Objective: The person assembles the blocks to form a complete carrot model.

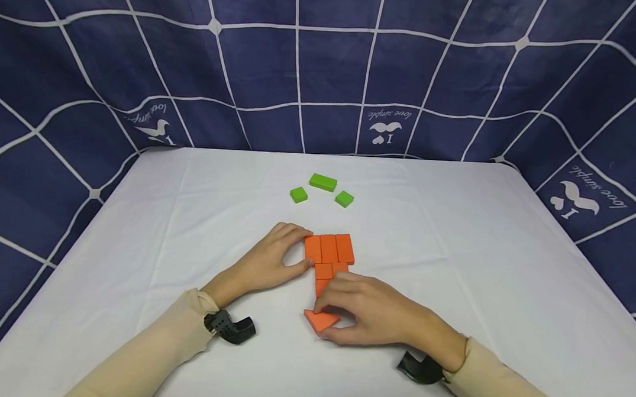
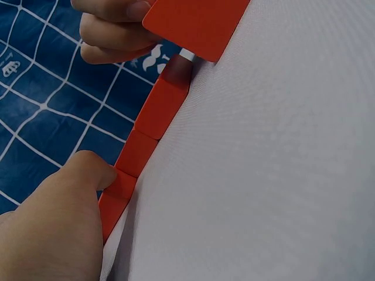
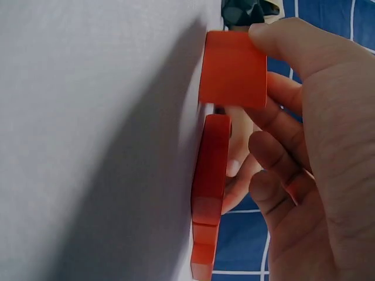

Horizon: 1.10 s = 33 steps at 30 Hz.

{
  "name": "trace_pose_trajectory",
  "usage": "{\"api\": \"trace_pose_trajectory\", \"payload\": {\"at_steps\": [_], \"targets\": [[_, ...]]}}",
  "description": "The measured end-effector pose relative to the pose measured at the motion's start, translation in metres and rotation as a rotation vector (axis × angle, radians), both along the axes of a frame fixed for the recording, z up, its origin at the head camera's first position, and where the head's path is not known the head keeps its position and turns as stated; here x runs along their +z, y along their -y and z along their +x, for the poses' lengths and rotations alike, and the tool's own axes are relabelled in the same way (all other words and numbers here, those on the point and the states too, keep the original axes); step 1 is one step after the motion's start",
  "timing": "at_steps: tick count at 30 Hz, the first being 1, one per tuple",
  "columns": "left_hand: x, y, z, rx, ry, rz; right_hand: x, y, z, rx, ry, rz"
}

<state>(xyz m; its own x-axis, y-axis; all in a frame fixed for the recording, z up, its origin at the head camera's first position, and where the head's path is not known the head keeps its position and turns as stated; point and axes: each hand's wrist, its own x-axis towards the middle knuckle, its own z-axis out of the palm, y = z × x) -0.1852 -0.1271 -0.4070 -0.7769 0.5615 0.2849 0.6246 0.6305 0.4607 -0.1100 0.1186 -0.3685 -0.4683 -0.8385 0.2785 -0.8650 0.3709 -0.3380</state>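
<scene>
- Ideally, the orange triangle (image 1: pixel 320 320) slides flat up to the orange block cluster (image 1: pixel 328 255) mid-worktop, edges flush, without nudging its neighbours.
- Right hand (image 1: pixel 374 313): fingers curled round the triangle, pinching it just below the cluster.
- Left hand (image 1: pixel 273 259): thumb and fingers bracket the cluster's left edge, bracing it.
</scene>
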Motion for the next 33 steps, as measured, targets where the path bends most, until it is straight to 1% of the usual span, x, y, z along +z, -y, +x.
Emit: {"api": "trace_pose_trajectory", "payload": {"at_steps": [5,9,14,19,25,33], "targets": [[0.000,0.001,0.000,0.005,0.000,0.004,0.001,-0.002,-0.001,-0.021,0.045,0.024],[-0.002,0.001,0.000,0.005,0.010,0.002,0.002,-0.007,-0.004,-0.025,0.055,0.043],[-0.002,0.001,0.001,0.000,0.012,-0.004,0.002,-0.013,-0.008,-0.038,0.045,0.061],[-0.001,0.001,0.001,0.003,0.016,-0.009,0.001,-0.014,-0.011,-0.051,0.013,0.060],[0.000,0.001,0.002,0.007,0.029,-0.013,0.001,-0.016,-0.014,-0.065,-0.003,0.064],[0.000,0.001,0.002,0.001,0.002,0.002,0.001,-0.017,-0.015,-0.080,0.007,0.075]]}}
